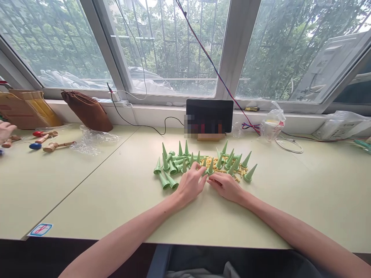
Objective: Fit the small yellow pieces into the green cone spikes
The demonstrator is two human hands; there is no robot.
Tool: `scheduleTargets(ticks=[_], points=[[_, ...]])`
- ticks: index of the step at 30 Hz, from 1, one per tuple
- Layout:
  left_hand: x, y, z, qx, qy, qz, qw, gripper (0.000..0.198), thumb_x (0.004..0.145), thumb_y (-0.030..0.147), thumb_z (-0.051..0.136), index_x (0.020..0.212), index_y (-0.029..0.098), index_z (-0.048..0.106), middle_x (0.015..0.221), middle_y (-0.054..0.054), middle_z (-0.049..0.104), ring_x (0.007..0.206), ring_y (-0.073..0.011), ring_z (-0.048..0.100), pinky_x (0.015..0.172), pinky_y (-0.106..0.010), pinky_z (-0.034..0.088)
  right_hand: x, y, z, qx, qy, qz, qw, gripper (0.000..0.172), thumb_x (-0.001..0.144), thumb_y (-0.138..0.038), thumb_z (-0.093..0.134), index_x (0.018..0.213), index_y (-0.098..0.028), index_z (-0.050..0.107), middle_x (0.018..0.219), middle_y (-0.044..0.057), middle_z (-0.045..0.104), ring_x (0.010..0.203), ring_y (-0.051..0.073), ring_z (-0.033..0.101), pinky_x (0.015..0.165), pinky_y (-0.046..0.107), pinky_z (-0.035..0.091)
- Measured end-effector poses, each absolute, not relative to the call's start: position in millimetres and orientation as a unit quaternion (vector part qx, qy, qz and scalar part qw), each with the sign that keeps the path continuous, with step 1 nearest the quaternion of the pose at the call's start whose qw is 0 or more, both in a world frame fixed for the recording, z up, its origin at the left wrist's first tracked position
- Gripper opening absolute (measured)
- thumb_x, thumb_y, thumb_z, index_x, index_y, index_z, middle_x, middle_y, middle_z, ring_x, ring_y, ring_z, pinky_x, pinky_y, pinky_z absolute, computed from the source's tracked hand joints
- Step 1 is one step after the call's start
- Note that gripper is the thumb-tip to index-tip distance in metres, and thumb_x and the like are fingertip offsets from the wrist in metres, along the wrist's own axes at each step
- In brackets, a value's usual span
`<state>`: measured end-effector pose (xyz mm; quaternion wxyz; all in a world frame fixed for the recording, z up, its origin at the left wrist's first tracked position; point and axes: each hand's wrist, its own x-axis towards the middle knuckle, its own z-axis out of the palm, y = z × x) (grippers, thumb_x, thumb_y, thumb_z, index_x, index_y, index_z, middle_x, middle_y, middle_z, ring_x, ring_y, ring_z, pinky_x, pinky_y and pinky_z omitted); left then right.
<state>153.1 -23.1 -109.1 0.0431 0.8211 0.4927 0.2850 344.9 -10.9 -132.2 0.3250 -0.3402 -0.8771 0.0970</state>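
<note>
Green plastic cone spikes, several standing on their wide bases and others lying down, are clustered on the table. One upright green cone spike (211,166) stands between my hands. My right hand (227,184) has its fingers bent and drawn together at that cone's base; its grip is partly hidden. My left hand (189,182) is just left of the same cone, with curved fingers and a gap between index finger and thumb. Small tan peg-like pieces (222,171) lie in a heap behind my hands, among the cones. Longer green tube-shaped spikes (164,181) lie to the left.
A black screen (210,116) stands behind the heap. At left are wooden kendama-like toys (55,146), clear plastic wrap (94,139), a brown pouch (87,110) and another person's hand (5,130). A bagged cup (272,125) and a cable loop (290,146) sit at back right.
</note>
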Motion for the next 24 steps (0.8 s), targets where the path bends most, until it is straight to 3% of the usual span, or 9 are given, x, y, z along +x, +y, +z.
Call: scheduleTargets(ticks=[4,8,17,24], points=[[154,-22,-110,0.834,0.485,0.260,0.048,0.033,0.095,0.025,0.042,0.125,0.028,0.056,0.120,-0.009,0.052,0.050,-0.0073,0.050,0.050,-0.024,0.040,345,-11,-131,-0.334,-0.878,0.095,0.329,0.027,0.100,-0.029,0.041,0.084,-0.020,0.061,0.069,0.002,0.056,0.058,0.014,0.049,0.054,0.026,0.038],[154,-18,-112,0.845,0.475,0.240,0.053,0.035,0.095,0.022,0.039,0.122,0.028,0.060,0.115,-0.009,0.055,0.057,-0.0114,0.058,0.054,-0.025,0.043,345,-11,-131,-0.330,-0.881,0.092,0.325,0.021,0.098,-0.027,0.044,0.092,-0.020,0.063,0.071,0.002,0.056,0.058,0.014,0.050,0.055,0.026,0.040],[152,-13,-114,0.852,0.467,0.233,0.044,0.033,0.096,0.019,0.034,0.115,0.024,0.062,0.099,-0.006,0.056,0.059,-0.0133,0.056,0.055,-0.026,0.042,345,-9,-135,-0.350,-0.877,0.084,0.317,0.017,0.096,-0.021,0.045,0.098,-0.020,0.062,0.075,0.003,0.059,0.061,0.015,0.052,0.058,0.026,0.041],[147,-12,-115,0.834,0.459,0.294,0.081,0.030,0.096,0.017,0.038,0.116,0.022,0.060,0.099,-0.006,0.056,0.071,-0.0149,0.059,0.064,-0.026,0.046,344,-8,-136,-0.367,-0.871,0.087,0.314,0.013,0.095,-0.021,0.049,0.098,-0.019,0.061,0.078,0.003,0.062,0.063,0.015,0.055,0.060,0.026,0.042]])
